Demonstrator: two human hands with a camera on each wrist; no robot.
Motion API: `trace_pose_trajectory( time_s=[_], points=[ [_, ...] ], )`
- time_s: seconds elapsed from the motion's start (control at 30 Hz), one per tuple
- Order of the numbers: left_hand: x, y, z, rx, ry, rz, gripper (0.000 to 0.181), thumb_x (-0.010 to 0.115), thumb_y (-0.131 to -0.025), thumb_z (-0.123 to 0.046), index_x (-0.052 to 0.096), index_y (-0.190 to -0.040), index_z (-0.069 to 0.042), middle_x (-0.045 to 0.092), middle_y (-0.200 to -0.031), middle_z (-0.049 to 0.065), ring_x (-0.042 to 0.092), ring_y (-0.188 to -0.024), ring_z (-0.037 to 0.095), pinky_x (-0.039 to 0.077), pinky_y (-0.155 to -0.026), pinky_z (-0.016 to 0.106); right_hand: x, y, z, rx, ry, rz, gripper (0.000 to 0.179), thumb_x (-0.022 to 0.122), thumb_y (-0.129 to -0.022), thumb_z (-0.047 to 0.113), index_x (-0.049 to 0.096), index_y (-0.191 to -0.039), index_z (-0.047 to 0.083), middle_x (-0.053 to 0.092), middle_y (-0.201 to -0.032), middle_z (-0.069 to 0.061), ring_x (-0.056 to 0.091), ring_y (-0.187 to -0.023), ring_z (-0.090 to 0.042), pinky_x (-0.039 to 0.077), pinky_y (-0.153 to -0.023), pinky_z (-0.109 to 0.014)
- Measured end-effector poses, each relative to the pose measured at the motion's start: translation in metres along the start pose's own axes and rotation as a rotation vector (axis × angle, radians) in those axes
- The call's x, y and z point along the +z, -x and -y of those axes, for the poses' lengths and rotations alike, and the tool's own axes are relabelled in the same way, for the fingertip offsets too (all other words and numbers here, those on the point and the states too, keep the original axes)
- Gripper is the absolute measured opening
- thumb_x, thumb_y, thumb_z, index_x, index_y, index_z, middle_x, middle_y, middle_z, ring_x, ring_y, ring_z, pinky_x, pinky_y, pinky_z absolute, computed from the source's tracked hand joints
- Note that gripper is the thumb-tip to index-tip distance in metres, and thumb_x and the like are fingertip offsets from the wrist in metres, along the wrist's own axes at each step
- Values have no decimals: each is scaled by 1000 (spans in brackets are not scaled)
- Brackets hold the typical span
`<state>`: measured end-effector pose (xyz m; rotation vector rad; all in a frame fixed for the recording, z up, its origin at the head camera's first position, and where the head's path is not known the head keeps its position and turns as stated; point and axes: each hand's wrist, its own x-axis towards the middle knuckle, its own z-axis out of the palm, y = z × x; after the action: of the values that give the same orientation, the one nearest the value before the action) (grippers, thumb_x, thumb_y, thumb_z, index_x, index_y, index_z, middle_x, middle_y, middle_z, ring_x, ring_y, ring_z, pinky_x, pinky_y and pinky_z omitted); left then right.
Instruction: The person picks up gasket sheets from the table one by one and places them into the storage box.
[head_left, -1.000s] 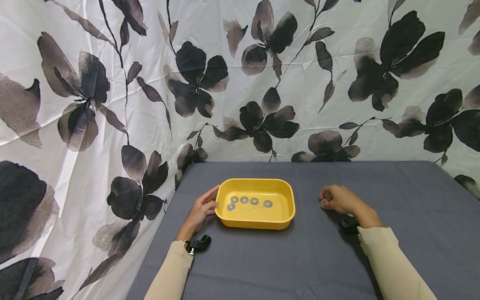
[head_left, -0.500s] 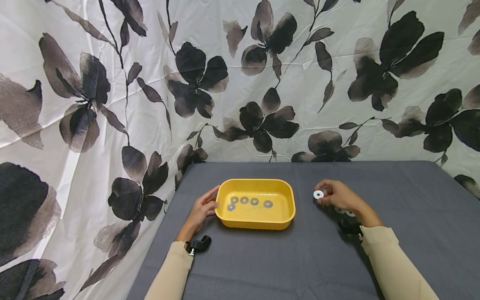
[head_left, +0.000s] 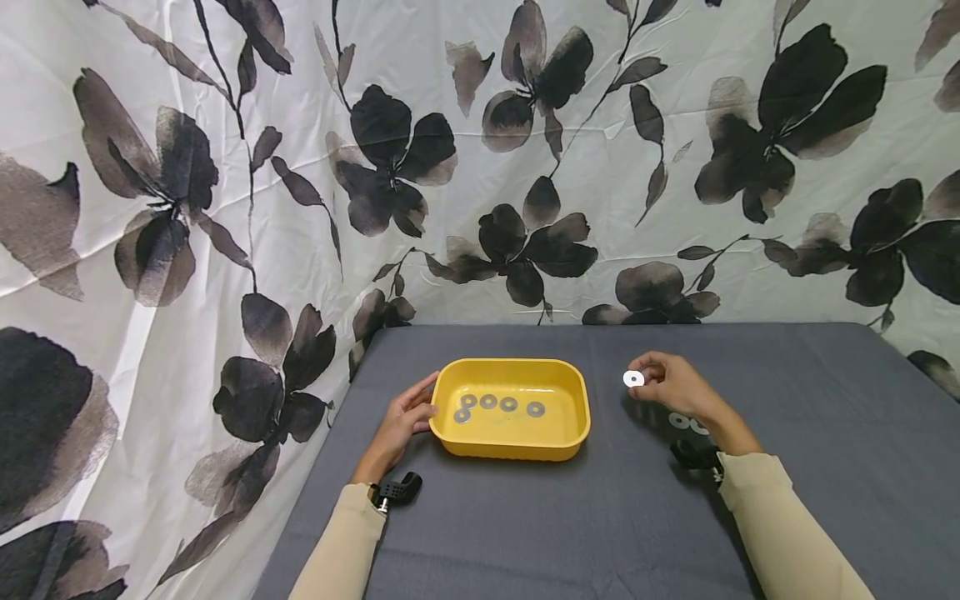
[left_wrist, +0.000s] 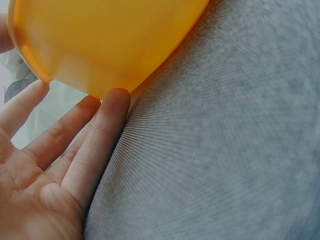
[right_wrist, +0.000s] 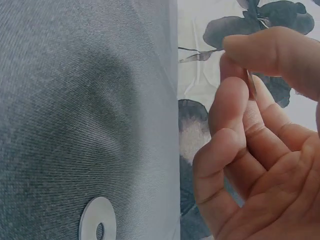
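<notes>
My right hand (head_left: 678, 387) pinches a metal washer (head_left: 633, 378) between thumb and fingers, raised over the cloth. In the right wrist view that washer (right_wrist: 251, 85) shows as a thin edge by the fingertips. Two more washers (head_left: 678, 421) lie under the right hand, one partly hidden by the wrist; the right wrist view catches one flat washer (right_wrist: 98, 222) on the cloth. A yellow plastic tray (head_left: 510, 451) stands left of centre with several grey washers (head_left: 508, 404) inside. My left hand (head_left: 397, 425) touches the tray's left side with extended fingers (left_wrist: 102, 135).
A grey cloth (head_left: 525, 533) covers the table. Behind it and along the left hangs a white curtain (head_left: 465, 167) with dark flowers. Black wrist cameras sit on the left wrist (head_left: 401, 487) and the right wrist (head_left: 693, 457).
The right hand has lifted a washer off the cloth and moved slightly up and left, uncovering the washers beneath it. The left hand and the tray stay in place.
</notes>
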<state>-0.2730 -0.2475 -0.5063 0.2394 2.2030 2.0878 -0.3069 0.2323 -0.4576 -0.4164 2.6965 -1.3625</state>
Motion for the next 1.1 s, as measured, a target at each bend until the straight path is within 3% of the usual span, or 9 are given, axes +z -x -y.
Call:
trace_pose_trajectory(
  time_s=[0.27,0.63,1.1],
  points=[
    [0,2,3,-6,-14,-7,64,63,-94,-10,48,-154,-23,51,-153,19,60,-128,38,62,-84,34,2,1,3,21,31,-61,39,77,-89,15,62,-120,-3,71,-99,-13,63,-80,-15,52,-66,-26],
    [0,3,1,-8,-12,5,64,61,-94,-10,47,-155,-24,51,-154,19,60,-128,37,62,-85,34,5,4,12,-43,78,-139,37,80,-89,25,67,-116,2,64,-96,-11,56,-77,-18,49,-64,-25],
    [2,2,-1,-5,-29,-11,63,61,-94,-10,48,-154,-25,52,-153,18,60,-128,37,62,-86,35,7,3,28,-54,47,-161,36,80,-89,22,67,-117,5,55,-91,-8,51,-77,-19,43,-61,-26]
  ],
)
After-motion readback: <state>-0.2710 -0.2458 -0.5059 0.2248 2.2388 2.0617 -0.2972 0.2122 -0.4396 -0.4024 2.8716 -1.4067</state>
